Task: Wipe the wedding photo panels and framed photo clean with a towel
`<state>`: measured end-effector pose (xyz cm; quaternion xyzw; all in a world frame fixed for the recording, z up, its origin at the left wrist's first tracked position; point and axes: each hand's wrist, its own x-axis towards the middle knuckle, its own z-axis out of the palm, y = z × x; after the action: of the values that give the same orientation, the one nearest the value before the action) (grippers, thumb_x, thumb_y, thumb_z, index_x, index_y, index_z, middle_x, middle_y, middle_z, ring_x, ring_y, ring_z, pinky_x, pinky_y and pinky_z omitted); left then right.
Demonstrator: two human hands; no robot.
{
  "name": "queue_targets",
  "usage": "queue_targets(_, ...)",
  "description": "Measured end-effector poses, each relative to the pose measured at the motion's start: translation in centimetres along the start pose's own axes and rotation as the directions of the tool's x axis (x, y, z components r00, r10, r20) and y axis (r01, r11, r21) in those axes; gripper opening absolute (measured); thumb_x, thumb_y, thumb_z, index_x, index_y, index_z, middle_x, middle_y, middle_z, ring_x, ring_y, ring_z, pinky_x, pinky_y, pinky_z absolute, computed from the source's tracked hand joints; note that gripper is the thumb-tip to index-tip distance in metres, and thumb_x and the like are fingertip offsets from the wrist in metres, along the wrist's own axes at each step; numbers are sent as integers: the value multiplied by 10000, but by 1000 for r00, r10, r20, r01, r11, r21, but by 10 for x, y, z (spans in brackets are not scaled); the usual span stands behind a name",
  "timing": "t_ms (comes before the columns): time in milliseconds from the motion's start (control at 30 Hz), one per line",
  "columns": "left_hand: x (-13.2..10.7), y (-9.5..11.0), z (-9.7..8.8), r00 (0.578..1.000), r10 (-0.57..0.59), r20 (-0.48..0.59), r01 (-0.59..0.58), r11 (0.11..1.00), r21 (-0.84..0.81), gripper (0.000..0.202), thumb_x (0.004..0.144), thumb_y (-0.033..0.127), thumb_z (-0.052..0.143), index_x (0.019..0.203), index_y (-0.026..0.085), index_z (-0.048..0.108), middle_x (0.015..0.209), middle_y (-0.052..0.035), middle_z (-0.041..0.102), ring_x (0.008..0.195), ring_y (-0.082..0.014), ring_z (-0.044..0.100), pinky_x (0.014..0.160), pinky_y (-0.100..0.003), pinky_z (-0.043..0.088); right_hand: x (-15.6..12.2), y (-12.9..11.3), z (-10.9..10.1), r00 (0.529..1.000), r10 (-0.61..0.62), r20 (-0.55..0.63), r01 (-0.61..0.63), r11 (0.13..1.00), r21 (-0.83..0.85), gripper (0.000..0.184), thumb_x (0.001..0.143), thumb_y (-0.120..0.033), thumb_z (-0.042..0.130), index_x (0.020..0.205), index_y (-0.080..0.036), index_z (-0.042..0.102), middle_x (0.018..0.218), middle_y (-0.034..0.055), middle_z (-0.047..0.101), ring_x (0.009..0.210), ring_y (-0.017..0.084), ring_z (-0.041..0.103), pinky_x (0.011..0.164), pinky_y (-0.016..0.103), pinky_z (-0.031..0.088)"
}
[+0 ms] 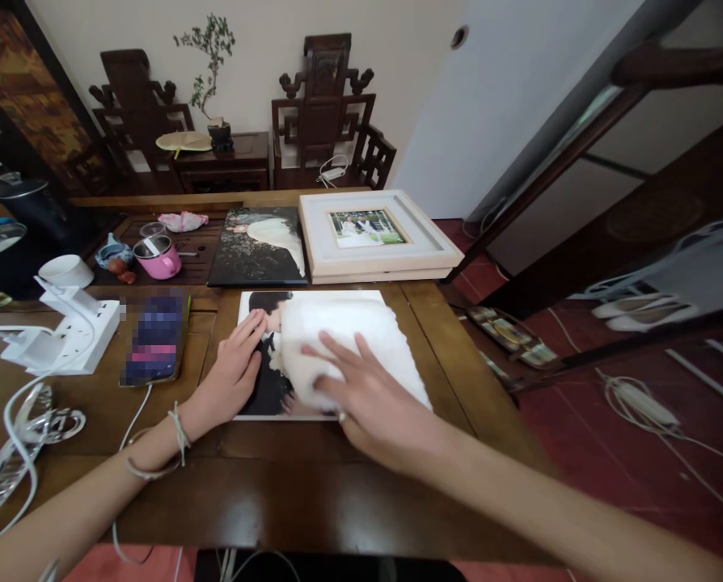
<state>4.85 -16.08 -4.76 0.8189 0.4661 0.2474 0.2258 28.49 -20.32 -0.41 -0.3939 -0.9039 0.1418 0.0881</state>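
A photo panel (261, 404) lies flat on the wooden table in front of me, with dark and pale printed figures partly showing. My left hand (238, 356) rests on its left side, fingers stretched out flat and holding nothing. Over the panel's middle and right spreads a white cloth (391, 339) with a wavy edge. My right hand (355, 388) presses on this cloth, some fingers spread and others bent into a bunched part of it; the hand is slightly blurred. The cloth hides most of the picture beneath.
Behind the panel lie a dark photo panel (258, 250) and a pale picture frame (379, 263). To the left are a phone (155, 335), a power strip (88, 331) with cables, a clear hair claw (19, 453) and a pink cup (158, 263). The table's right edge drops to a red floor.
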Motion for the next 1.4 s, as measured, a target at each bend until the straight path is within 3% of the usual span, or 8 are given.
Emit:
queue_targets(200, 1, 0, 2, 999, 31, -14, -31, 999, -5, 502, 980, 206, 288, 1481, 240, 292, 1565, -79, 282, 1457, -214, 207, 1186, -484, 155, -39, -33, -1, 995, -80, 67, 75, 995, 70, 536, 559, 26, 443, 1011, -173, 652, 1490, 105, 415, 1428, 368, 147, 1092, 704, 176)
queue_targets(467, 0, -3, 3, 1000, 12, -13, -12, 1000, -6, 491, 981, 216, 286, 1471, 231, 313, 1561, -81, 289, 1459, -215, 202, 1185, -489, 159, 36, 30, -11, 999, -47, 1, 47, 999, 3, 560, 643, 45, 438, 1155, -117, 597, 1420, 197, 484, 1420, 343, 219, 1097, 665, 200)
queue_targets(600, 0, -4, 2, 999, 27, -23, -27, 1000, -13, 489, 983, 215, 288, 1471, 227, 312, 1562, -89, 285, 1458, -211, 203, 1184, -491, 162, 56, 36, -12, 999, 1, -44, -3, 999, -34, 519, 679, 41, 430, 1161, -77, 584, 1319, 245, 556, 1410, 358, 248, 1083, 667, 220)
queue_targets(700, 1, -3, 2, 1000, 20, -13, -21, 1000, -13, 491, 984, 215, 284, 1474, 227, 308, 1562, -92, 283, 1458, -216, 204, 1183, -500, 159, 41, 15, -9, 999, 27, -24, -28, 999, -31, 510, 647, 42, 430, 1103, -89, 618, 1367, 220, 527, 1401, 391, 250, 1083, 687, 203)
queue_targets(867, 1, -2, 1, 1000, -1, 6, 1, 1000, -12, 499, 986, 217, 269, 1485, 223, 283, 1571, -89, 262, 1463, -214, 187, 1183, -501, 158, -19, -35, 5, 998, -50, 25, 49, 998, 37, 528, 574, 8, 462, 1039, -161, 649, 1482, 139, 422, 1405, 422, 202, 1068, 730, 188)
queue_targets(1000, 0, -1, 1, 1000, 23, -13, -23, 1000, -17, 501, 985, 213, 281, 1485, 252, 282, 1566, -76, 278, 1460, -216, 198, 1182, -499, 161, -42, -45, 13, 995, -96, -23, 98, 992, 74, 497, 547, -5, 456, 966, -180, 658, 1485, 110, 423, 1416, 383, 200, 1092, 699, 178)
queue_targets(1233, 0, -3, 3, 1000, 14, -21, -14, 1000, -11, 480, 990, 237, 284, 1468, 229, 324, 1558, -93, 294, 1455, -217, 217, 1179, -499, 173, 11, 0, -2, 1000, -8, 28, 9, 1000, -21, 563, 629, 19, 443, 1144, -121, 622, 1506, 143, 383, 1426, 382, 165, 1096, 694, 165)
queue_targets(1400, 1, 1, 1, 999, -35, -40, 31, 996, -88, 470, 995, 296, 298, 1456, 226, 357, 1552, -76, 314, 1452, -217, 229, 1187, -487, 156, 22, -2, -2, 998, -15, 59, 17, 1000, -22, 555, 633, 25, 452, 1136, -117, 639, 1510, 153, 373, 1428, 398, 127, 1092, 708, 124)
